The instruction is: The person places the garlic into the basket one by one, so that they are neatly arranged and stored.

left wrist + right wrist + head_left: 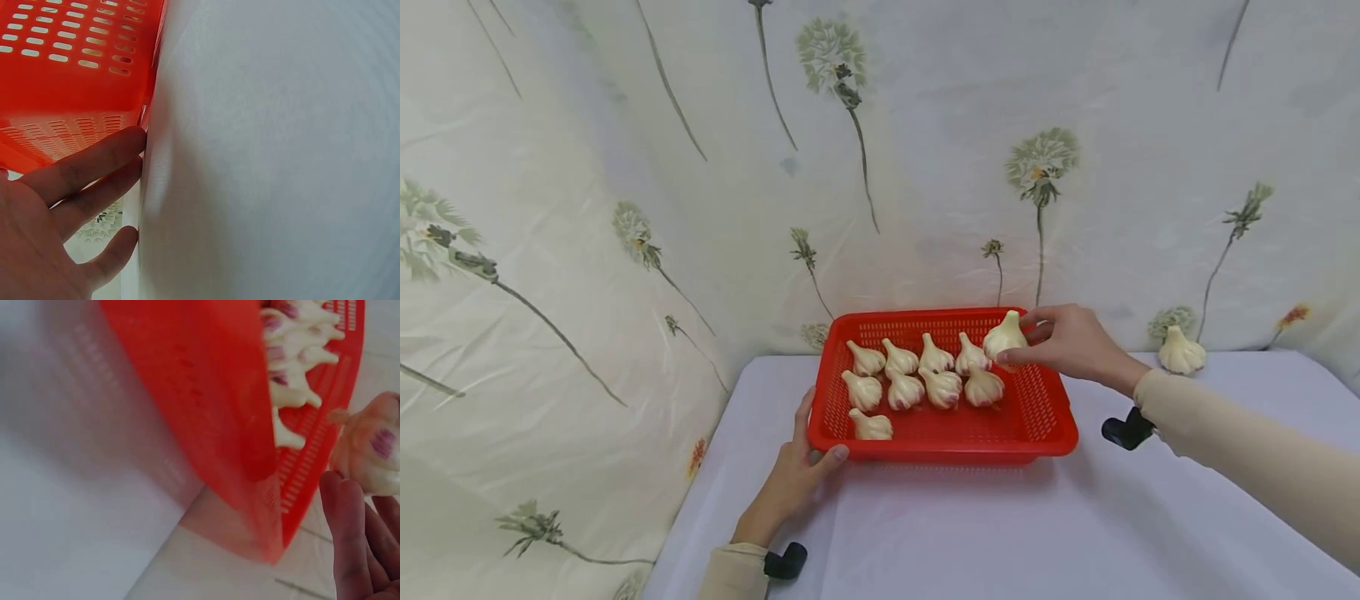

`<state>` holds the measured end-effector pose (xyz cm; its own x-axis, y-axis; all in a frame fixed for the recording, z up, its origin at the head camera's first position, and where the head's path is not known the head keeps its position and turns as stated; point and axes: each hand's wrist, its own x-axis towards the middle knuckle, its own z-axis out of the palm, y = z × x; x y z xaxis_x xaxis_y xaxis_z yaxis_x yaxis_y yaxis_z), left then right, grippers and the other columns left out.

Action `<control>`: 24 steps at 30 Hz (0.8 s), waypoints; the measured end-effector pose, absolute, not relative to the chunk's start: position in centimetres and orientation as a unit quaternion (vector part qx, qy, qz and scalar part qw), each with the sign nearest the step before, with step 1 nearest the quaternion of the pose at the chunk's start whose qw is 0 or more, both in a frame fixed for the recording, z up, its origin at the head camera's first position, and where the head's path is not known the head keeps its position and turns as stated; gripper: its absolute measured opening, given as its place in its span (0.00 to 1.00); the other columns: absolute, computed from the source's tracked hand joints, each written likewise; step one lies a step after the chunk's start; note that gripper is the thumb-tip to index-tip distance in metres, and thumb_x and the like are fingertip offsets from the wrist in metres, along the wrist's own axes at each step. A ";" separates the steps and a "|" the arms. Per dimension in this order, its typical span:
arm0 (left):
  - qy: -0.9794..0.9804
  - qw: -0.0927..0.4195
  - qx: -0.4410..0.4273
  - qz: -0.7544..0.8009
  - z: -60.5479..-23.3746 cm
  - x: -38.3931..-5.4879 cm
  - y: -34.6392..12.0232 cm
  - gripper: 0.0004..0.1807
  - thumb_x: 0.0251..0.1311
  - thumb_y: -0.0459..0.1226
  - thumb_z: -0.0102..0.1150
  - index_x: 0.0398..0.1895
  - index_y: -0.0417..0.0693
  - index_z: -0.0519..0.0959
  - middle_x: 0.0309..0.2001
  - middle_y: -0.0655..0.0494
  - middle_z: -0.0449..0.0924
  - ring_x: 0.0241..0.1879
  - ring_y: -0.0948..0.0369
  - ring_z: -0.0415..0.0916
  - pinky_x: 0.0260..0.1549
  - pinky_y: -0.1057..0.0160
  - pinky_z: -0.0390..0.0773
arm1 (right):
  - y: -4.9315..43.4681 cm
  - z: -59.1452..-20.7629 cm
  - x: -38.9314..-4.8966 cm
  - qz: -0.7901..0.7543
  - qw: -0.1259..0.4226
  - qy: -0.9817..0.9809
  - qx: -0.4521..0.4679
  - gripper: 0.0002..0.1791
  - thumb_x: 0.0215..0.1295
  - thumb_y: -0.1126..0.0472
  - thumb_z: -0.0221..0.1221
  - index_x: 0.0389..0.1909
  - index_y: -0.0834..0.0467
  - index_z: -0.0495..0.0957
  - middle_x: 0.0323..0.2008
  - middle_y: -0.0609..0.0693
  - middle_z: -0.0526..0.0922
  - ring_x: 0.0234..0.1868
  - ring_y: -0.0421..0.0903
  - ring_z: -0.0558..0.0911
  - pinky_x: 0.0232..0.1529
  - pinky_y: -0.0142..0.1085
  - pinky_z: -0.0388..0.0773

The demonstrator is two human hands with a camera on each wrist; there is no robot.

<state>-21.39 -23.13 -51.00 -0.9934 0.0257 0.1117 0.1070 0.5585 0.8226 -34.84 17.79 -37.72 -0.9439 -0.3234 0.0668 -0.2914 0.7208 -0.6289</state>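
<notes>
A red plastic basket [917,451] with slotted walls stands on the table. In it lie several garlic bulbs [942,388], in two rows of bulbs plus a single bulb [871,426] at the front left. My right hand [1070,343] pinches another garlic bulb [1004,336] between thumb and fingers, over the basket's back right corner, stem up. The right wrist view shows purple patches on this bulb [370,447]. My left hand [792,477] touches the basket's front left corner, thumb at the front rim. In the left wrist view, its extended fingers [94,164] reach the tablecloth beside the basket wall.
One more garlic bulb [1182,352] stands on the white tablecloth [970,533] at the back right, beyond my right forearm. A curtain [925,167] printed with dandelions hangs behind the table and along its left side.
</notes>
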 end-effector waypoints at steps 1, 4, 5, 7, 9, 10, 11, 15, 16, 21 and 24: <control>-0.881 0.043 -0.036 -0.470 -51.0 -21.4 -23.1 0.52 0.57 0.59 0.63 0.76 0.84 0.38 0.64 0.59 0.75 0.60 0.54 0.74 0.53 0.42 0.77 | 17.4 -37.7 -34.9 -0.337 0.026 0.925 -0.171 0.43 0.43 0.32 0.72 0.53 0.60 0.79 0.45 0.60 0.86 0.41 0.53 0.86 0.32 0.42 0.84; -0.880 0.045 -0.041 -0.471 -51.0 -21.5 -23.2 0.51 0.58 0.59 0.62 0.76 0.84 0.38 0.64 0.57 0.75 0.61 0.54 0.74 0.54 0.42 0.76 | 16.1 -37.8 -35.1 -0.340 0.028 0.920 -0.192 0.43 0.42 0.34 0.74 0.53 0.60 0.80 0.44 0.58 0.87 0.40 0.51 0.87 0.33 0.42 0.85; -0.880 0.045 -0.044 -0.471 -51.1 -21.5 -23.2 0.51 0.59 0.58 0.62 0.76 0.84 0.37 0.64 0.57 0.75 0.61 0.53 0.74 0.54 0.42 0.76 | 15.7 -37.9 -35.1 -0.343 0.031 0.918 -0.198 0.42 0.42 0.35 0.75 0.54 0.59 0.80 0.44 0.57 0.87 0.40 0.51 0.87 0.34 0.42 0.85; -0.880 0.045 -0.044 -0.471 -51.0 -21.5 -23.2 0.51 0.58 0.59 0.62 0.76 0.84 0.37 0.64 0.56 0.75 0.61 0.53 0.74 0.54 0.42 0.76 | 14.9 -38.2 -35.1 -0.348 0.038 0.912 -0.211 0.41 0.42 0.37 0.75 0.53 0.60 0.82 0.43 0.56 0.88 0.41 0.50 0.87 0.37 0.42 0.85; -0.878 0.042 -0.046 -0.474 -51.0 -21.5 -23.2 0.51 0.58 0.59 0.62 0.76 0.83 0.37 0.64 0.56 0.75 0.61 0.53 0.73 0.54 0.42 0.77 | 14.2 -38.6 -35.0 -0.354 0.048 0.907 -0.225 0.40 0.42 0.37 0.76 0.53 0.60 0.83 0.42 0.55 0.88 0.41 0.50 0.87 0.39 0.42 0.85; -0.878 0.041 -0.046 -0.475 -51.0 -21.5 -23.2 0.52 0.58 0.59 0.62 0.76 0.83 0.37 0.64 0.57 0.75 0.61 0.54 0.73 0.54 0.43 0.77 | 13.8 -38.7 -35.0 -0.359 0.055 0.903 -0.229 0.40 0.42 0.38 0.76 0.53 0.59 0.83 0.42 0.54 0.88 0.42 0.49 0.86 0.39 0.42 0.84; -0.878 0.040 -0.046 -0.475 -51.0 -21.5 -23.2 0.52 0.58 0.59 0.62 0.76 0.83 0.37 0.65 0.57 0.75 0.62 0.54 0.73 0.54 0.43 0.77 | 13.5 -38.9 -35.0 -0.362 0.061 0.901 -0.232 0.39 0.41 0.38 0.76 0.52 0.58 0.84 0.42 0.53 0.88 0.42 0.48 0.87 0.40 0.41 0.84; -0.878 0.036 -0.043 -0.475 -51.0 -21.6 -23.2 0.52 0.57 0.61 0.62 0.76 0.83 0.37 0.65 0.59 0.74 0.62 0.55 0.73 0.53 0.44 0.78 | 12.4 -39.1 -35.0 -0.364 0.073 0.895 -0.246 0.39 0.38 0.36 0.77 0.51 0.55 0.85 0.43 0.50 0.88 0.41 0.45 0.87 0.39 0.39 0.84; -0.879 0.037 -0.043 -0.474 -51.0 -21.6 -23.2 0.52 0.57 0.61 0.62 0.76 0.83 0.37 0.65 0.59 0.75 0.62 0.55 0.73 0.53 0.44 0.78 | 12.2 -39.1 -35.1 -0.361 0.076 0.895 -0.251 0.39 0.38 0.36 0.77 0.51 0.54 0.85 0.42 0.49 0.88 0.41 0.45 0.87 0.39 0.38 0.84; -0.878 0.041 -0.043 -0.475 -51.0 -21.6 -23.3 0.52 0.57 0.61 0.62 0.76 0.83 0.37 0.64 0.61 0.75 0.61 0.55 0.74 0.54 0.43 0.77 | 11.0 -38.6 -35.4 -0.337 0.111 0.892 -0.281 0.36 0.40 0.37 0.77 0.50 0.52 0.85 0.38 0.46 0.88 0.38 0.42 0.86 0.36 0.36 0.83; -0.878 0.041 -0.048 -0.474 -51.1 -21.7 -23.5 0.52 0.57 0.60 0.62 0.76 0.83 0.38 0.64 0.61 0.75 0.61 0.55 0.74 0.55 0.43 0.76 | 10.4 -38.3 -35.8 -0.306 0.125 0.892 -0.308 0.33 0.40 0.39 0.77 0.48 0.51 0.86 0.37 0.44 0.88 0.38 0.42 0.86 0.36 0.35 0.83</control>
<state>-21.66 -23.47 -51.10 -0.9920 0.0462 0.1175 0.1236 0.5464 0.8284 -35.75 10.44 -38.27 -0.7788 -0.6264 -0.0351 -0.4733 0.6233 -0.6225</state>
